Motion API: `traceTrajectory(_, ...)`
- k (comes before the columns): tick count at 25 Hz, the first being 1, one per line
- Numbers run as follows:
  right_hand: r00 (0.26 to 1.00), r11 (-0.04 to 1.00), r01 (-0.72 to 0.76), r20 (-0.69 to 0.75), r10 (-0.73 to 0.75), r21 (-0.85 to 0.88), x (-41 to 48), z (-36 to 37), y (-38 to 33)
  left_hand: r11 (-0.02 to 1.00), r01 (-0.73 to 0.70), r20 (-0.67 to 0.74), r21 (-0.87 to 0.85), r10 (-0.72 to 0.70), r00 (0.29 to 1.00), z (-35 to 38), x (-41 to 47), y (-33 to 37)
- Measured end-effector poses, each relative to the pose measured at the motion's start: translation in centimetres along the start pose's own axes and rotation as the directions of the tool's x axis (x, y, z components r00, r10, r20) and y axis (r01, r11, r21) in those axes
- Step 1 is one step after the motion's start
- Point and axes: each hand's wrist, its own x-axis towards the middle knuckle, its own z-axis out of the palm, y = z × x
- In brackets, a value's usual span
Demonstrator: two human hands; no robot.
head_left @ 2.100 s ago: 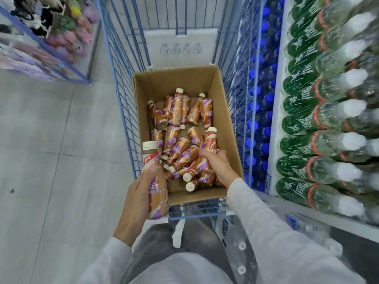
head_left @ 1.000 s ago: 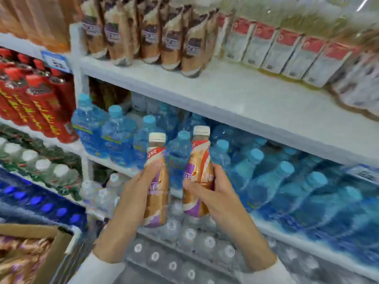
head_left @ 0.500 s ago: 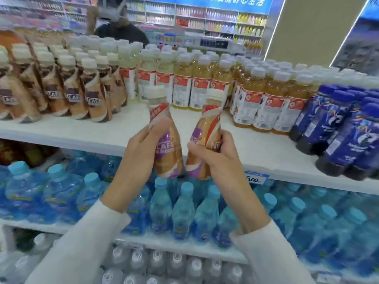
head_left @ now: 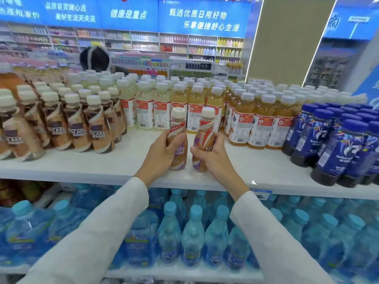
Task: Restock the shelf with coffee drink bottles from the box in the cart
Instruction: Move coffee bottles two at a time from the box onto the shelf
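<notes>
My left hand (head_left: 159, 155) grips a coffee drink bottle (head_left: 178, 132), brown with a purple and red label and a white cap. A second bottle of the same kind (head_left: 205, 131) is gripped by my right hand (head_left: 213, 158). Both bottles stand upright, side by side, on or just above the white shelf (head_left: 123, 160), in the bare gap in front of the yellow drinks. Rows of brown coffee bottles (head_left: 75, 124) stand on the shelf to the left. The box and the cart are out of view.
Yellow juice bottles (head_left: 256, 119) fill the shelf behind and to the right, dark blue bottles (head_left: 338, 140) stand at far right. Blue water bottles (head_left: 184, 232) fill the shelf below. A person's head (head_left: 94, 58) shows beyond the shelf.
Both hands lifted their bottles out of the cart's box, swung to the shelving, and have now carried them forward and down onto the top shelf's bare gap.
</notes>
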Motion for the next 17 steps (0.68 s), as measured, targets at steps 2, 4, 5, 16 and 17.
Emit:
traceTrajectory(2,1.0,1.0,-0.005,0.003,0.005,-0.006,-0.1,0.3,0.5,1.0,0.005,0.016,-0.011,-0.005,1.0,-0.2,-0.2,-0.2)
traceTrajectory(4,1.0,0.999,-0.028,0.01,0.028,-0.024,-0.2,0.3,0.9,1.0,0.031,0.032,0.0,-0.031,0.999,-0.3,-0.3,-0.5)
traceTrajectory(5,0.999,0.998,-0.036,0.007,0.037,-0.051,-0.4,0.2,1.2,0.999,0.048,0.048,-0.003,-0.047,0.998,-0.4,-0.5,-0.8)
traceTrajectory(16,0.992,0.932,-0.045,-0.128,-0.002,-0.36,-1.0,0.0,2.1,0.999,0.046,-0.04,0.022,-0.046,0.998,-1.7,-2.4,-2.7)
traceTrajectory(17,0.998,0.945,-0.04,-0.052,0.025,-0.324,-1.1,-0.4,1.8,0.999,0.046,-0.037,0.019,-0.045,0.998,-1.8,-2.4,-2.6)
